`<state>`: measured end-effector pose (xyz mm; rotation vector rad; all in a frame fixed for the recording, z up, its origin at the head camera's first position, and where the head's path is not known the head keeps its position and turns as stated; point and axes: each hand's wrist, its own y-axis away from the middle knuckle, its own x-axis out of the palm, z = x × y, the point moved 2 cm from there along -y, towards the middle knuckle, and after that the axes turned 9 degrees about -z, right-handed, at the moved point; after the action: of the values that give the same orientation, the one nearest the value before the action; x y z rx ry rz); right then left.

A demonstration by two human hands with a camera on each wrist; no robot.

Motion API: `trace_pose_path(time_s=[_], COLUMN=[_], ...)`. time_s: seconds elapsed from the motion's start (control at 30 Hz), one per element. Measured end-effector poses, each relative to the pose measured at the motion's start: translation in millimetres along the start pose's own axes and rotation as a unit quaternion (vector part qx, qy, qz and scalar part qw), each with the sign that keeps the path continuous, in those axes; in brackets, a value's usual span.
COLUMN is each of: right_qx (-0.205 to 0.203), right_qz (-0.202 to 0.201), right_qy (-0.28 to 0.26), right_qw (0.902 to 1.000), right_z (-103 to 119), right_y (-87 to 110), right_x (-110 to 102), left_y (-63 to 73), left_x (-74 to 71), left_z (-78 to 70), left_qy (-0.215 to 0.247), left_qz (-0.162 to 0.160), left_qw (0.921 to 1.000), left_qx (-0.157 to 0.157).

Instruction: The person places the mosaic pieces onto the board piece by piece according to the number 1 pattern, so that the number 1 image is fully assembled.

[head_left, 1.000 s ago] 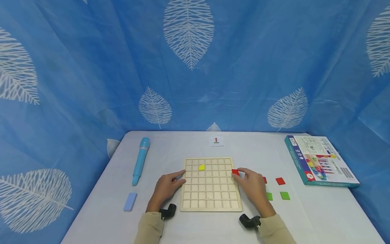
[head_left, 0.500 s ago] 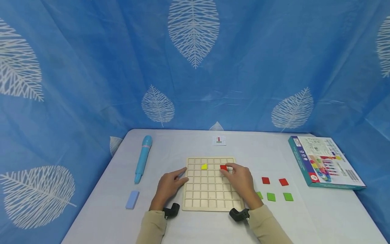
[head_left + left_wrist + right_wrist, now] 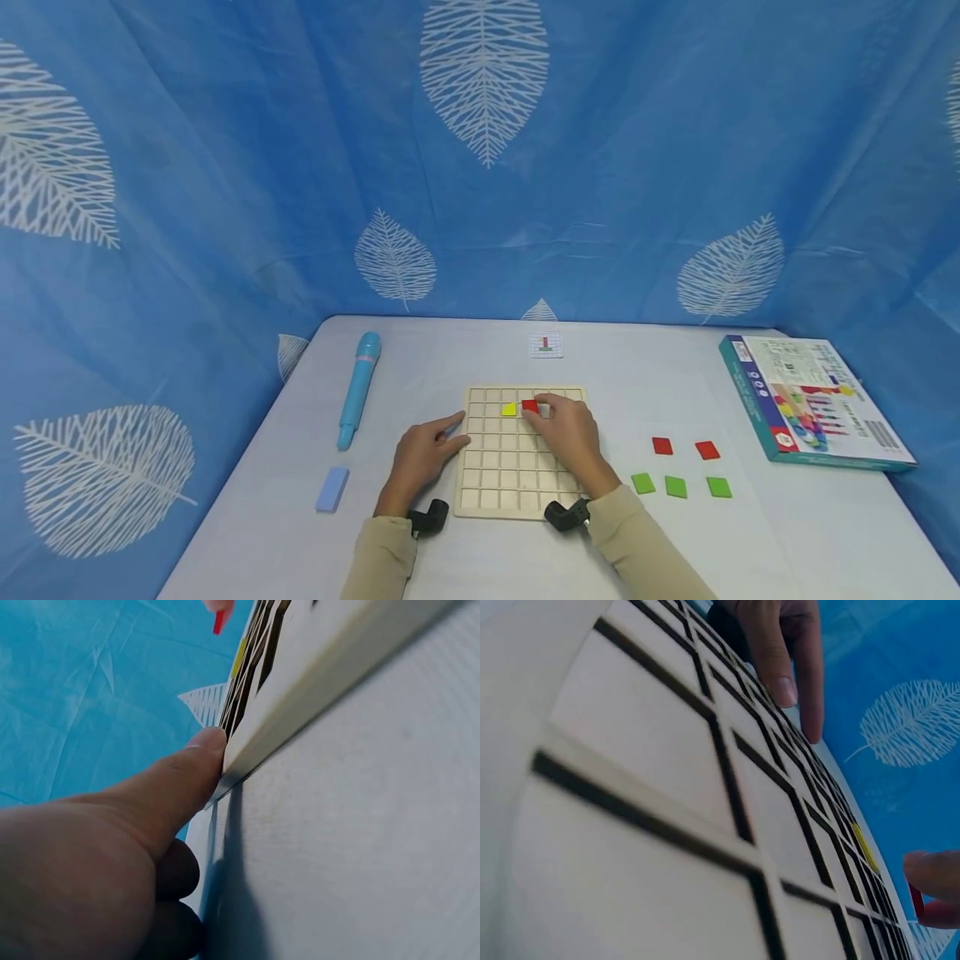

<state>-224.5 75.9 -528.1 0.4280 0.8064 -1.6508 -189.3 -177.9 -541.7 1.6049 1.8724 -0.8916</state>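
A wooden grid board (image 3: pixel 517 479) lies on the table. My left hand (image 3: pixel 417 458) touches the board's left edge with extended thumb and index finger; the left wrist view shows one fingertip (image 3: pixel 210 741) against that edge. Over the board's upper part, my right hand (image 3: pixel 567 432) pinches a red square tile (image 3: pixel 530 406) between thumb and finger. In the right wrist view the tile (image 3: pixel 916 901) is tilted on edge and appears raised off the grid. Just left of it, a yellow tile (image 3: pixel 509 409) sits in the grid.
Right of the board lie two red tiles (image 3: pixel 662 446) and several green tiles (image 3: pixel 676 487). Behind it is a small pattern card (image 3: pixel 546 345). A blue microphone-shaped stick (image 3: pixel 360 392) and a light-blue block (image 3: pixel 332 489) lie left. A colourful box (image 3: pixel 817 404) stands far right.
My right hand has carried the red tile leftward from the board's right edge to near the yellow tile. My left hand keeps its place at the left edge. The head view has shifted slightly.
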Motion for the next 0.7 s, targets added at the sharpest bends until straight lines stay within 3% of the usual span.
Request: trace_pose_path(time_s=[0.3,0.7], right_qx=[-0.021,-0.021], right_qz=[-0.022,-0.036], right_qy=[0.033,0.057], right_qw=[0.9990,0.9975], right_z=[2,1], right_y=[1.1,2.8], right_x=[13,17], left_y=[0.1,0.3], left_x=[-1.5,0.4], left_z=[0.6,0.8], left_qy=[-0.003,-0.002], left_qz=[-0.005,0.003], left_qw=[0.9999,0.9999], left_qx=[0.016,-0.016])
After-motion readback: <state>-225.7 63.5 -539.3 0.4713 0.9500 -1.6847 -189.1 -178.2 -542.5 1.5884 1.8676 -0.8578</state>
